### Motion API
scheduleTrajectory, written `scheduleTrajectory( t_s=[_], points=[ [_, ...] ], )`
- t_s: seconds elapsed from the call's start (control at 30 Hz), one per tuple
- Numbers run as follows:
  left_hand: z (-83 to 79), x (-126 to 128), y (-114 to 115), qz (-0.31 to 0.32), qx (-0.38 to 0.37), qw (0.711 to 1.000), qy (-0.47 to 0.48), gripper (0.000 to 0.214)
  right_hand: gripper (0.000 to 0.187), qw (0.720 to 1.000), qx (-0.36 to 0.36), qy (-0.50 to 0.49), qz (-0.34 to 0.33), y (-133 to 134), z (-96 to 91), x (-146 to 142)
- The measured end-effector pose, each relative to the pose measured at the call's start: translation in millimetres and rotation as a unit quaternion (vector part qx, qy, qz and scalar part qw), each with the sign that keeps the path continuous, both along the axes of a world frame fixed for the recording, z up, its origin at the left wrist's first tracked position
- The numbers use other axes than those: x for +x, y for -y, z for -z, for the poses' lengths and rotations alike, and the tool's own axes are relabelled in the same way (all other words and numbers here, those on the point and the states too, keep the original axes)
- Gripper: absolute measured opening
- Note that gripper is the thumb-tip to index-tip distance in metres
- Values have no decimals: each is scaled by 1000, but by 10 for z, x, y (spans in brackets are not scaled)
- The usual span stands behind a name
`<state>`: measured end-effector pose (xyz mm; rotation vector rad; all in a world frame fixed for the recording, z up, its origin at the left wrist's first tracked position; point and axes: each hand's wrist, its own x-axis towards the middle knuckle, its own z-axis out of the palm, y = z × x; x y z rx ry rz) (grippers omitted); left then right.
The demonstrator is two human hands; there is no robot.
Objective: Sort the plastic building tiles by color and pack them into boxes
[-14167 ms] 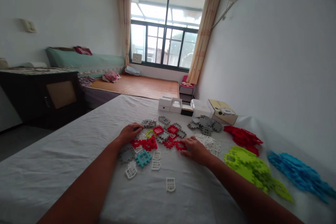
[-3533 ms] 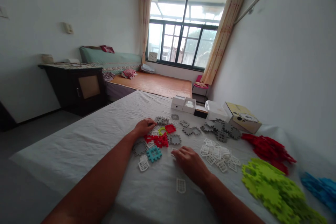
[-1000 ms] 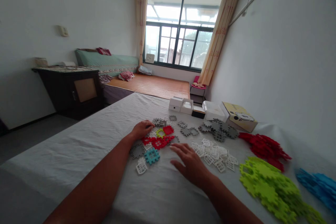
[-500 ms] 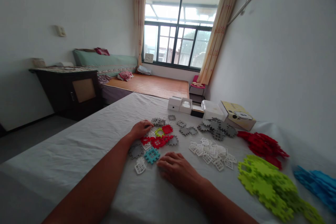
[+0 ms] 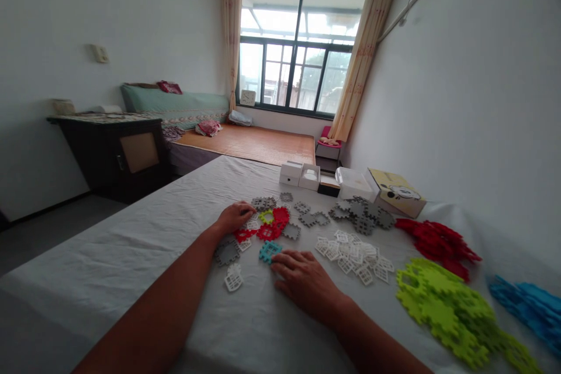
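Observation:
My left hand point(image 5: 234, 215) rests at the left edge of a small cluster of flat puzzle tiles, fingers curled down over them; what they cover is hidden. The cluster holds red tiles point(image 5: 272, 229), a yellow-green ring tile point(image 5: 265, 217) and grey tiles point(image 5: 227, 253). My right hand point(image 5: 301, 281) lies nearer to me, its fingertips closed on the edge of a teal tile point(image 5: 267, 251), which sits slightly tilted on the white cloth point(image 5: 131, 257). A white window-shaped tile point(image 5: 232, 280) lies to the left of the right hand.
Sorted heaps lie to the right: white tiles point(image 5: 356, 255), grey tiles point(image 5: 363, 217), red tiles point(image 5: 438, 239), yellow-green tiles point(image 5: 442, 304), blue tiles point(image 5: 528, 304). Small white boxes point(image 5: 302, 175) and a cardboard box point(image 5: 397, 193) stand at the far edge. A dark cabinet point(image 5: 118, 152) is on the left.
My right hand swept left from the white heap to the teal tile and has pulled it a little right and away from me. The left hand has stayed put.

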<state>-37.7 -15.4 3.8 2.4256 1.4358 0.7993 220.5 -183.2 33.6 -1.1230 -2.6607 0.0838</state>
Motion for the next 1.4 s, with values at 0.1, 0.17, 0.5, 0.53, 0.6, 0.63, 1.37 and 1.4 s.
scheduleTrajectory(
  t_s=[0.1,0.17,0.5,0.53,0.6,0.63,1.37,1.4],
  points=[
    [15,-3,-16,-3,-2,1000,1,30,15,999,2,-4,43,-44,-4,38],
    [23,-5,-24,-4,-2,1000,2,30,14,997,9,-17,73,-70,4,22],
    [-2,6,-3,-1,-6,1000,-1,31,24,991,-28,-89,98,-134,50,33],
    [-6,8,-1,-2,-6,1000,0,31,23,990,-25,-96,98,-130,42,58],
    [-15,12,5,-3,-7,1000,4,31,22,988,-11,-114,101,-122,27,98],
    [-21,15,9,-3,-8,1000,6,31,22,987,-1,-124,103,-119,20,110],
    [-90,-55,-13,-4,-33,999,18,42,40,998,10,-34,58,108,-215,268],
    [-83,-74,-43,-10,-35,999,22,43,41,996,27,-43,74,169,-294,388]
  ],
)
